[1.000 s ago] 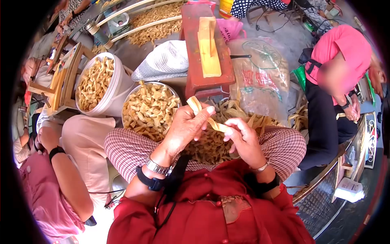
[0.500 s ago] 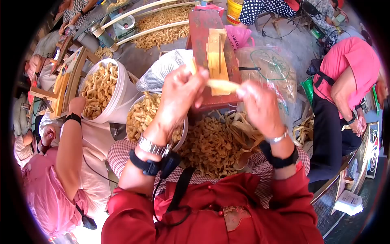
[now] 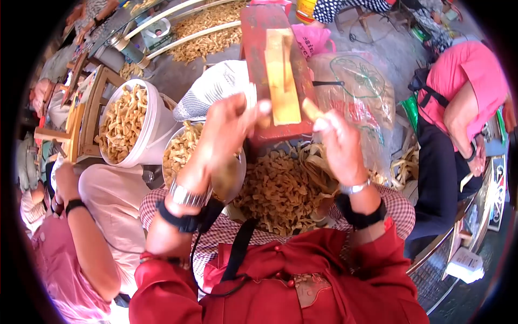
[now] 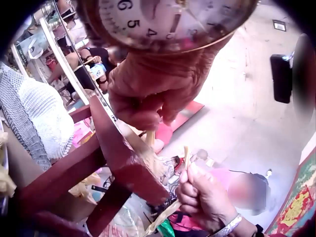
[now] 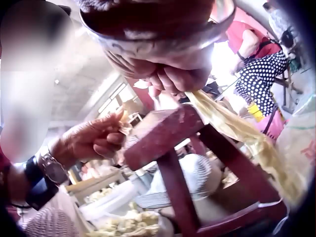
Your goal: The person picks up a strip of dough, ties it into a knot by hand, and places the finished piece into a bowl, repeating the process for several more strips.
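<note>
Between the fingertips of the right hand (image 3: 342, 144) is a pinched yellow strip (image 3: 312, 109); its short end leans toward the left hand (image 3: 222, 127), its long tail hangs down. Left of this grip, the left hand seems to pinch a small yellow bit (image 5: 125, 118).

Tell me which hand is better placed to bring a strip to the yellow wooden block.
Probably the right hand: it grips a long yellowish strip whose end points toward the block. The left hand, on the block's other side, seems to pinch only a short pale piece.
</note>
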### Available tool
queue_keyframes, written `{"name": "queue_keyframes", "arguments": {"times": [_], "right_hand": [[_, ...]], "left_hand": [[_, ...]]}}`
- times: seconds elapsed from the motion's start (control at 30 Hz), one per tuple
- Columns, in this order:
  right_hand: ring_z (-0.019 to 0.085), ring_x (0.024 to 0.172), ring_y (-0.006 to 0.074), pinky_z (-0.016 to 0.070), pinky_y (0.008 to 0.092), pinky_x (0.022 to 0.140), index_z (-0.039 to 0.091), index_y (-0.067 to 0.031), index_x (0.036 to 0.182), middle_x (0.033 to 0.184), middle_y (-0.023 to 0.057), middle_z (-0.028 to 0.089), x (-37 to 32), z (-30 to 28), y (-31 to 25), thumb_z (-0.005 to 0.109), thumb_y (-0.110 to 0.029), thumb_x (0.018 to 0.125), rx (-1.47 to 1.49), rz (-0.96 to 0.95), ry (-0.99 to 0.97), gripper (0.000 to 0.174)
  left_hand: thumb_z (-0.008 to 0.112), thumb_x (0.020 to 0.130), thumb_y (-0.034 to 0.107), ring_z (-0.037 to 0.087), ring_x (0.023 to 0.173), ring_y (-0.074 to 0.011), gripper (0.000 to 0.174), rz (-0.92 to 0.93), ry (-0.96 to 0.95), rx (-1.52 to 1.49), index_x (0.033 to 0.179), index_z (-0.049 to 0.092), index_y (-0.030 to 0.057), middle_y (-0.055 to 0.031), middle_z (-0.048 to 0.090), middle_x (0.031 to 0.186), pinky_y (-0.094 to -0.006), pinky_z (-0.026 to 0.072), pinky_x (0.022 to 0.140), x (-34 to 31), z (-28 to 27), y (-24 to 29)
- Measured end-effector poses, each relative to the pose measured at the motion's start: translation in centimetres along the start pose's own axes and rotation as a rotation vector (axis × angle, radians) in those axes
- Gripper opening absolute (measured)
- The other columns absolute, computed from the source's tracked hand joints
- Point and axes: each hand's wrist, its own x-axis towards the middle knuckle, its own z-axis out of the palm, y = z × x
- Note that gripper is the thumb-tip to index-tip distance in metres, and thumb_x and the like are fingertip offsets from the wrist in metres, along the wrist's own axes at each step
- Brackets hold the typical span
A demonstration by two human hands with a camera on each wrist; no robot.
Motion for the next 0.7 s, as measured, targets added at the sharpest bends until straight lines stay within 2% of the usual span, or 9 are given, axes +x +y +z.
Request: {"name": "queue_keyframes", "arguments": {"times": [0.07, 0.17, 0.27, 0.37, 0.4, 0.47, 0.53, 0.57, 0.7], "right_hand": [[0.058, 0.06, 0.0312, 0.0442, 0.0372, 0.056, 0.056, -0.0039, 0.091, 0.068, 0.0165, 0.056, -2.5, 0.5, -2.5, 0.054, -0.022, 0.092, 0.158, 0.027, -0.054, 0.018], [0.059, 0.067, 0.0314, 0.0457, 0.039, 0.058, 0.056, -0.0053, 0.087, 0.073, 0.0125, 0.056, -5.3, 1.9, -5.0, 0.059, -0.013, 0.086, 0.238, -0.178, -0.126, 0.008], [0.058, 0.065, 0.0298, 0.0453, 0.0385, 0.059, 0.058, -0.0071, 0.084, 0.073, 0.0106, 0.056, -8.3, 3.2, -6.9, 0.063, -0.013, 0.082, 0.247, -0.188, -0.218, 0.008], [0.057, 0.063, 0.027, 0.0433, 0.0378, 0.055, 0.056, -0.0104, 0.078, 0.068, 0.0071, 0.054, -11.3, 5.1, -7.2, 0.064, -0.015, 0.081, 0.22, -0.32, -0.189, 0.009], [0.056, 0.06, 0.0252, 0.0428, 0.0368, 0.054, 0.055, -0.0111, 0.076, 0.066, 0.0056, 0.053, -12.0, 5.3, -7.6, 0.064, -0.017, 0.08, 0.202, -0.384, -0.185, 0.011], [0.055, 0.058, 0.0225, 0.0427, 0.0351, 0.053, 0.056, -0.0106, 0.076, 0.064, 0.0041, 0.051, -13.4, 5.3, -8.8, 0.063, -0.019, 0.08, 0.349, -0.417, -0.34, 0.012], [0.056, 0.059, 0.0226, 0.0432, 0.0355, 0.053, 0.057, -0.0093, 0.079, 0.067, 0.0062, 0.052, -13.8, 4.8, -9.8, 0.063, -0.019, 0.08, 0.35, -0.442, -0.281, 0.011], [0.058, 0.062, 0.0237, 0.0437, 0.0365, 0.053, 0.058, -0.0081, 0.082, 0.071, 0.0084, 0.055, -13.4, 4.0, -10.4, 0.061, -0.018, 0.08, 0.36, -0.424, -0.213, 0.011], [0.059, 0.074, 0.0288, 0.0463, 0.0374, 0.064, 0.056, -0.0061, 0.088, 0.078, 0.0104, 0.055, -11.6, 3.2, -9.0, 0.057, -0.013, 0.085, 0.234, -0.281, 0.172, 0.008]], "left_hand": [[0.062, 0.088, 0.038, 0.051, 0.054, -0.0072, 0.04, -0.105, -0.115, -0.061, 0.087, 0.062, -0.0017, -0.0017, 0.057, 0.062, -0.0236, 0.0402, 0.048, -3.2, 1.0, -1.0], [0.06, 0.09, 0.033, 0.053, 0.054, -0.0077, 0.035, -0.193, -0.311, 0.006, 0.095, 0.061, -0.0011, -0.0036, 0.06, 0.067, -0.0217, 0.0423, 0.049, -6.6, 2.3, -4.5], [0.053, 0.093, 0.036, 0.054, 0.057, -0.0099, 0.037, -0.223, -0.461, -0.387, 0.095, 0.061, 0.0, -0.0049, 0.061, 0.073, -0.0252, 0.0451, 0.054, -9.6, 5.0, -8.0], [0.045, 0.094, 0.049, 0.054, 0.066, -0.0101, 0.051, -0.514, -0.485, -0.605, 0.093, 0.062, 0.0016, -0.0026, 0.061, 0.079, -0.023, 0.0452, 0.061, -9.8, 8.0, -6.7], [0.044, 0.094, 0.051, 0.053, 0.064, -0.01, 0.052, -0.726, -0.543, -0.737, 0.096, 0.062, 0.0017, -0.002, 0.06, 0.077, -0.0229, 0.0446, 0.059, -9.5, 8.7, -5.6], [0.05, 0.093, 0.044, 0.046, 0.055, -0.0068, 0.045, -0.845, -0.635, -0.875, 0.106, 0.057, 0.0018, 0.0026, 0.053, 0.068, -0.0207, 0.0405, 0.05, -8.1, 9.4, -4.6], [0.057, 0.092, 0.034, 0.04, 0.048, -0.0045, 0.033, -0.773, -0.794, -1.068, 0.1, 0.057, 0.0018, 0.0044, 0.045, 0.063, -0.0177, 0.0338, 0.042, -7.5, 9.1, -4.7], [0.059, 0.092, 0.026, 0.034, 0.044, -0.0028, 0.025, -0.588, -0.7, -1.005, 0.096, 0.057, 0.0018, 0.0056, 0.038, 0.06, -0.017, 0.0273, 0.037, -8.0, 8.1, -3.2], [0.058, 0.091, 0.015, 0.046, 0.056, -0.0027, 0.016, -0.377, -0.348, -0.7, 0.102, 0.059, 0.0031, 0.0037, 0.054, 0.075, -0.0151, 0.0354, 0.045, -10.4, 6.0, -3.2]]}}
